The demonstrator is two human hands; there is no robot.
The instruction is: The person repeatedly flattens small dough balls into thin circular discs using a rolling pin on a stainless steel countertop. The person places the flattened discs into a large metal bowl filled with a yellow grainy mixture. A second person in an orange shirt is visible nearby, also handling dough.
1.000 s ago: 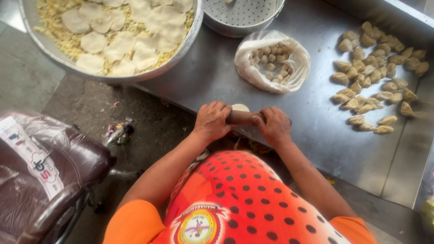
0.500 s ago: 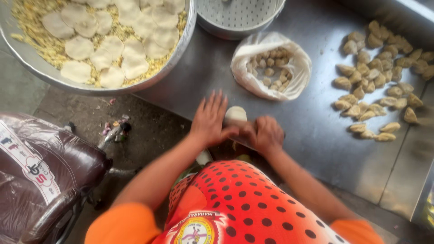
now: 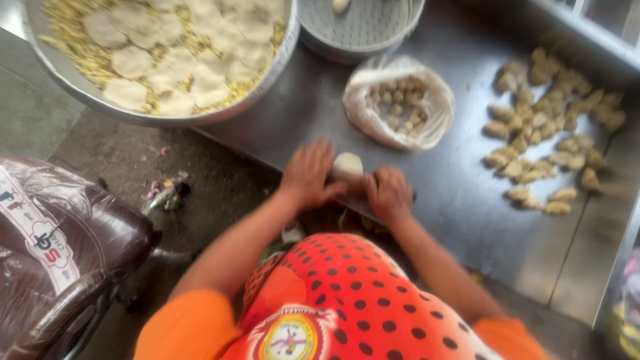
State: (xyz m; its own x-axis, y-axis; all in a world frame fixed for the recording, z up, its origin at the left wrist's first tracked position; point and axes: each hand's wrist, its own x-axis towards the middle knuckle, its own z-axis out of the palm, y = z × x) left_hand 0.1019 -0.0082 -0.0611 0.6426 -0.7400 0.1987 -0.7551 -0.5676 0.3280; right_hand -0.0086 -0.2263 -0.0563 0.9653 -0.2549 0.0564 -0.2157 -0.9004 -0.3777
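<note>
Both my hands work at the near edge of a steel table [image 3: 453, 200], and the picture is blurred by motion. My left hand [image 3: 308, 175] and my right hand [image 3: 389, 193] press on the two ends of a dark rolling pin, which they mostly hide. Between them lies a small pale piece of dough [image 3: 348, 167], just beyond my fingers. My orange sleeves and a red spotted apron fill the bottom of the view.
A big metal bowl [image 3: 167, 121] of flat dough rounds over yellow filling sits at the far left, beside a white perforated bowl [image 3: 360, 33]. An open plastic bag [image 3: 400, 100] holds small dough balls. Shaped dumplings [image 3: 553, 133] lie to the right. A brown padded chair [image 3: 67, 233] stands left.
My hands have pushed forward over the dough and drawn back a little; the left hand's fingers spread out, and the dough now shows between the hands.
</note>
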